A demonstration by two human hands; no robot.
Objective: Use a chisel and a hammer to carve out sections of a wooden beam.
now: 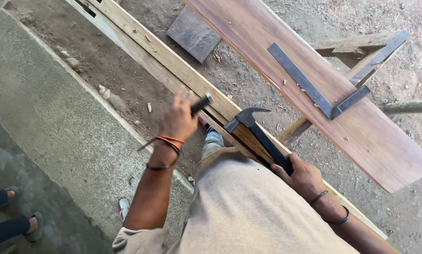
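My left hand (178, 118) is raised over the long pale timber batten (159, 56), fingers closed on a short dark chisel-like tool (200, 104) whose tip points toward the wood. My right hand (302, 176) grips the black handle of a claw hammer (251, 121); its head hangs just above the batten, a little right of the tool. My leg in beige trousers presses against the batten below both hands.
A wide reddish-brown plank (286, 61) lies on a wooden trestle (357, 49) at right, with a metal try square (314, 89) on it. A dark square tile (193, 34) lies on the dirt. Another person's feet (25, 221) stand on the concrete at lower left.
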